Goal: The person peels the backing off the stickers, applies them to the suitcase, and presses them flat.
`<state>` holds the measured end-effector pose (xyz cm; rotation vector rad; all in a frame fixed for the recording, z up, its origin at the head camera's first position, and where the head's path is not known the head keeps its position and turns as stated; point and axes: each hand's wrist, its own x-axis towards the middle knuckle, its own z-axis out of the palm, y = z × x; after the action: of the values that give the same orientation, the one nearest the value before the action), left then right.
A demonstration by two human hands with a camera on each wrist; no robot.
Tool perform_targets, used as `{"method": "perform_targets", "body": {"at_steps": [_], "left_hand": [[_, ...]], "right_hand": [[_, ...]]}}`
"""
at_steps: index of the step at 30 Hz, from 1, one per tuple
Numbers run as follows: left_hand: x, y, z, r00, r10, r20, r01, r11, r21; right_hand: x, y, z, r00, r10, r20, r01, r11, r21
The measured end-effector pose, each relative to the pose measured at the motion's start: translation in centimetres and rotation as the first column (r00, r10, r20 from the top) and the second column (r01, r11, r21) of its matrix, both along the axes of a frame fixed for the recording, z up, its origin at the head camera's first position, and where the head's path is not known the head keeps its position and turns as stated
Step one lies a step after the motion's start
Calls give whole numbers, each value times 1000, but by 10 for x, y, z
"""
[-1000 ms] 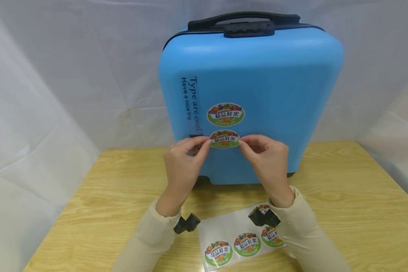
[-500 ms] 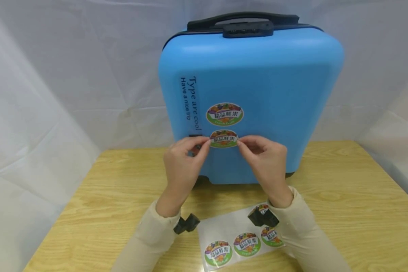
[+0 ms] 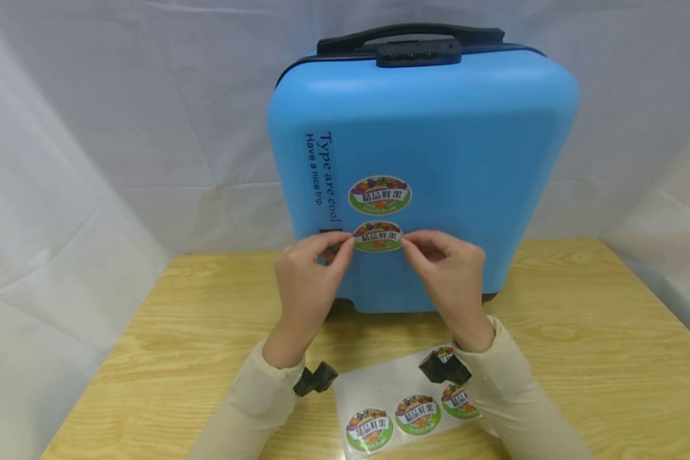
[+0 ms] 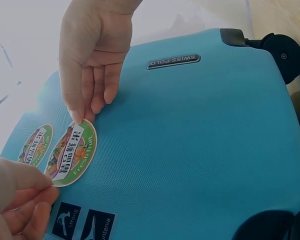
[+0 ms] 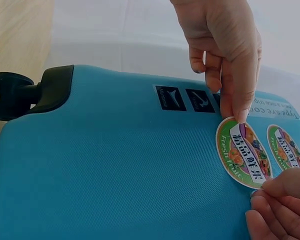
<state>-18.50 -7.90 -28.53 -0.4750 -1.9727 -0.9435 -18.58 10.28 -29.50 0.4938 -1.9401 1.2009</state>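
Observation:
An oval fruit sticker (image 3: 377,237) is stretched between both hands close against the front of a blue suitcase (image 3: 460,172). My left hand (image 3: 307,287) pinches its left end between thumb and forefinger. At the opposite end, the thumb and forefinger of my right hand (image 3: 451,281) pinch the edge. Just above it, a matching sticker (image 3: 380,195) lies flat on the suitcase. In the left wrist view the held sticker (image 4: 71,154) overlaps the suitcase face beside the other one. The right wrist view also shows the held sticker (image 5: 244,153) gripped at both ends.
A backing sheet (image 3: 374,380) with several stickers lies on the wooden table (image 3: 167,358), partly hidden by the right sleeve. The suitcase stands upright, its black handle (image 3: 411,29) on top. A white sheet (image 3: 149,128) hangs behind. Black wheels (image 4: 284,57) show at the suitcase's base.
Both hands stay nearly still with the sticker between them. The sticker has barely shifted, and the whole scene sits slightly lower in the head view.

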Motion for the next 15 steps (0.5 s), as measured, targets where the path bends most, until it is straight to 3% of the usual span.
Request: {"method": "perform_targets", "body": {"at_steps": [15], "left_hand": [[-1,0,-3,1000,-14,-5,14,999,41]], "right_hand": [[-3,-2,-3,999,-9,-44,9,1000,1]]}}
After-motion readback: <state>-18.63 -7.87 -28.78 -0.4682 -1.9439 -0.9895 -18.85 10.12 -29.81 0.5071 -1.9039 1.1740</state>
